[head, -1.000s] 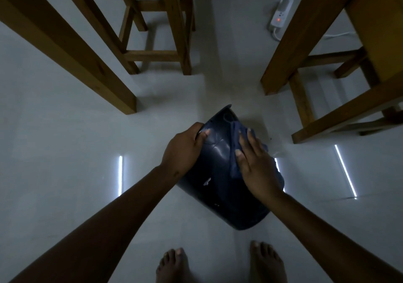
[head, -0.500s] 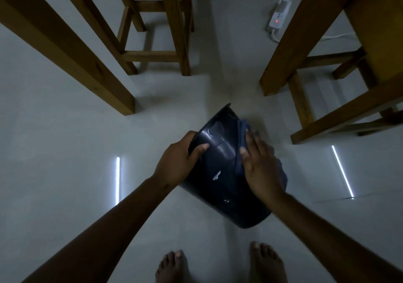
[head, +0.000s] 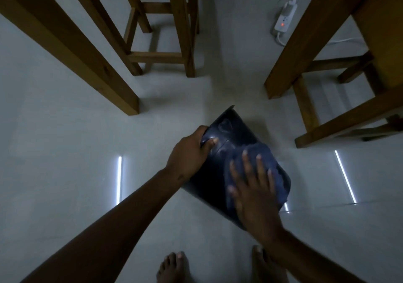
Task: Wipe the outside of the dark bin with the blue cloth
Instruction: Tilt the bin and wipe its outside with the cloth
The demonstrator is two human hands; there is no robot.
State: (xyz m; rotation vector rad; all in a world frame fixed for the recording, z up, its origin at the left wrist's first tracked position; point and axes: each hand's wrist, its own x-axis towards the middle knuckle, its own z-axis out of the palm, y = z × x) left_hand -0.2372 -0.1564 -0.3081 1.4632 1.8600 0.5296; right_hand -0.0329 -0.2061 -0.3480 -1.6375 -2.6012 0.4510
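The dark bin [head: 229, 134] lies tipped over on the pale floor, its outer wall facing up at me. My left hand [head: 189, 154] grips the bin's left edge, thumb on top of the wall. My right hand [head: 254, 192] lies flat with fingers spread on the blue cloth [head: 269, 158], pressing it against the bin's upper right side. The cloth bunches out beyond my fingertips and along the right edge. The bin's lower end is hidden under my right hand and wrist.
Wooden table legs [head: 72, 49] and a wooden stool [head: 165, 31] stand beyond the bin on the left, more wooden furniture legs [head: 305, 42] on the right. A white power strip [head: 284, 18] with a lit red switch lies on the floor behind. My bare feet [head: 174, 268] stand just below the bin.
My right hand has slid the cloth down the bin toward me, fingers spreading wider. The left hand has kept its grip on the bin's left edge.
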